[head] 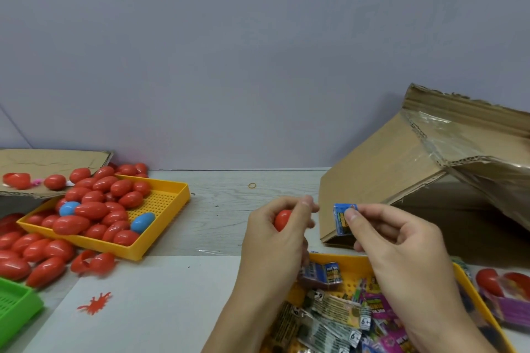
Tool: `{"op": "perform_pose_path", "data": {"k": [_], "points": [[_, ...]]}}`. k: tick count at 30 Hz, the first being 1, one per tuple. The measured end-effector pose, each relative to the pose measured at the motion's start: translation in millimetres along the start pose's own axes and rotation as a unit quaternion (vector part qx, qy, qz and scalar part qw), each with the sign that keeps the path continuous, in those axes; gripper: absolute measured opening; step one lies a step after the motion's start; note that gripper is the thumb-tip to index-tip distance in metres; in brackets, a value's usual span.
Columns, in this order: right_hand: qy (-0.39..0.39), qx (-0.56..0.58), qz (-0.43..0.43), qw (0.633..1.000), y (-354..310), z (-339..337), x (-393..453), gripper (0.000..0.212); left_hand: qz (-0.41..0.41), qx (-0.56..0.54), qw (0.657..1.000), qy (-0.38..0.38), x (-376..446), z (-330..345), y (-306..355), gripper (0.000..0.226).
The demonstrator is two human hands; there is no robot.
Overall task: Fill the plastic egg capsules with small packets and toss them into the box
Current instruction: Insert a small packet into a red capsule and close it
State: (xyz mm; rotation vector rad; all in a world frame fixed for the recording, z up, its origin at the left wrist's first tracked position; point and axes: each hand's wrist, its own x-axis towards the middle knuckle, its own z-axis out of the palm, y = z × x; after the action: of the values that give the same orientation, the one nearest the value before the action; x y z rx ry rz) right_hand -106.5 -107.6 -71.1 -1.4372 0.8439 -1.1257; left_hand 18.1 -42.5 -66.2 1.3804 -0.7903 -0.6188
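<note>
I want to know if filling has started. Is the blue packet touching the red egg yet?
Apart. The head view shows bare table and cardboard box between the red egg in the left hand and the blue packet pinched by the right hand.

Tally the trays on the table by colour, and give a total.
Yellow trays: 2, one holding egg capsules and one holding small packets
Green trays: 1, at the left edge, partly out of view
Total: 3
</note>
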Motion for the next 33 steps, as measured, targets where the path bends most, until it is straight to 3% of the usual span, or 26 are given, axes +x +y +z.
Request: {"op": "perform_pose_path", "data": {"k": [3,7,12,17,25,29,33], "points": [[0.003,0.005,0.01,1.0,0,0,0,0.009,-0.047,-0.081,0.995,0.026,3,-2,0,0.033],[0.003,0.005,0.011,1.0,1,0,0,0.009,-0.082,-0.289,0.954,0.01,4,3,2,0.02],[0.0,-0.001,0.007,1.0,2,0,1,0.011,0.018,-0.112,0.992,0.051,3,5,-2,0.023],[-0.006,-0.008,0.009,1.0,3,0,1,0.008,0.09,-0.01,0.991,0.102,2,1,1,0.036],[-0.002,-0.019,0.011,1.0,4,0,2,0.008,0.071,-0.028,0.992,0.101,0,2,6,0.037],[-0.001,-0.027,0.009,1.0,4,0,2,0.01,0.019,-0.133,0.989,0.054,0,3,7,0.052],[0.003,-0.029,0.012,1.0,4,0,2,0.011,-0.043,-0.327,0.944,0.026,1,1,13,0.037]]}}
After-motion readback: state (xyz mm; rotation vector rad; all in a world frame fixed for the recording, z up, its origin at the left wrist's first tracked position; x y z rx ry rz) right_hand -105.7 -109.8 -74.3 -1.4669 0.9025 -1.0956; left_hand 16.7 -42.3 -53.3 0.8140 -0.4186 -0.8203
